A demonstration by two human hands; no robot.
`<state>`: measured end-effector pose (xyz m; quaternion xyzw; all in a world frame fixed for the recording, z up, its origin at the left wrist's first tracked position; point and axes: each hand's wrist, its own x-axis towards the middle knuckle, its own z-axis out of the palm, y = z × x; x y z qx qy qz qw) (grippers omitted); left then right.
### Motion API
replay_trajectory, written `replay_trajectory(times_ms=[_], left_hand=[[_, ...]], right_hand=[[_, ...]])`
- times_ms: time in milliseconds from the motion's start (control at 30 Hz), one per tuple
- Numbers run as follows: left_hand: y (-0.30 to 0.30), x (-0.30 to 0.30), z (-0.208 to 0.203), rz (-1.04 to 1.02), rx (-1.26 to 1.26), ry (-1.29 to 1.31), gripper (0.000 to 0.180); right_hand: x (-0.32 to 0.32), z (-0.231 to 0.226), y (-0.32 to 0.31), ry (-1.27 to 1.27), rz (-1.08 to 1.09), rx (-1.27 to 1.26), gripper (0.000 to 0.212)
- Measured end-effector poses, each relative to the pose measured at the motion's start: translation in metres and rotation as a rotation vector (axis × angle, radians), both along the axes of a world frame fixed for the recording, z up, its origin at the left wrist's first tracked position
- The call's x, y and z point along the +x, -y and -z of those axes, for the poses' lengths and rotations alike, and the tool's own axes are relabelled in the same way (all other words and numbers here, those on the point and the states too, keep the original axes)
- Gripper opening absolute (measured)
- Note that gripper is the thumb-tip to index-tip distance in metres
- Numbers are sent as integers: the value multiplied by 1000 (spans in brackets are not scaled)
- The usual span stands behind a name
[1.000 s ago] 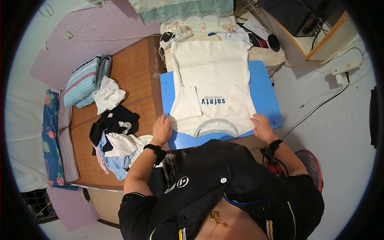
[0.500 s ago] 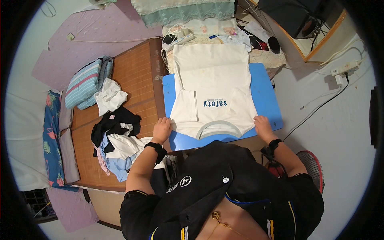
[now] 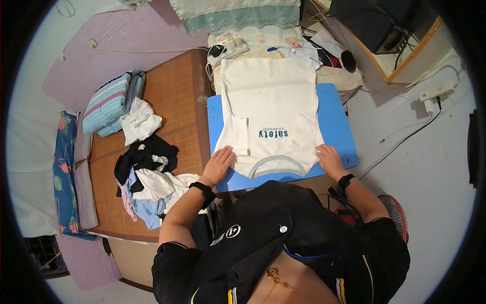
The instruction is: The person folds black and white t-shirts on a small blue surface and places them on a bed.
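A white T-shirt (image 3: pixel 271 101) with blue lettering and a grey neckband lies spread on a blue tabletop (image 3: pixel 336 116), its neck toward me and its hem reaching past the far edge. One sleeve is folded inward over the shirt's left part. My left hand (image 3: pixel 219 164) rests on the left shoulder of the shirt, fingers stretched out flat. At the opposite shoulder, my right hand (image 3: pixel 330 159) touches the shirt's edge with its fingers extended. Neither hand is closed round the cloth.
Left of the table is a bed with a brown mat (image 3: pixel 169 96), holding crumpled clothes (image 3: pixel 147 185) and a folded striped quilt (image 3: pixel 109 101). Beyond the table, a cloth-covered surface carries a power strip (image 3: pixel 235 49) and cables. A black cable (image 3: pixel 400 145) runs along the right.
Both hands have shifted inward along the shirt's shoulders. The left fingers, which pinched the shoulder edge before, now lie flat on the cloth. The right fingers have also loosened from the edge.
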<state>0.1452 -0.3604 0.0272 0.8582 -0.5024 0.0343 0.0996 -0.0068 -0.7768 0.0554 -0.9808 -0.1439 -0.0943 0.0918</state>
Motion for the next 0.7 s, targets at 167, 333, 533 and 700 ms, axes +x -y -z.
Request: replay_trajectory(times_ms=[167,333,533,700], left_hand=[[13,10,-8,33,-53,-117,45],[28,5,-62,-158,-22,-592,22],[11,2,-46,-231,54,-1333,24],[17,1,-42,-265,-23,-1561,20]], right_hand=[[16,-2,9,-28,1,74,19],[23,-23,22,-615,131,182,23],[19,-66,19,-1192,93,421,28],[30,-66,17,-1263,183,516,29]])
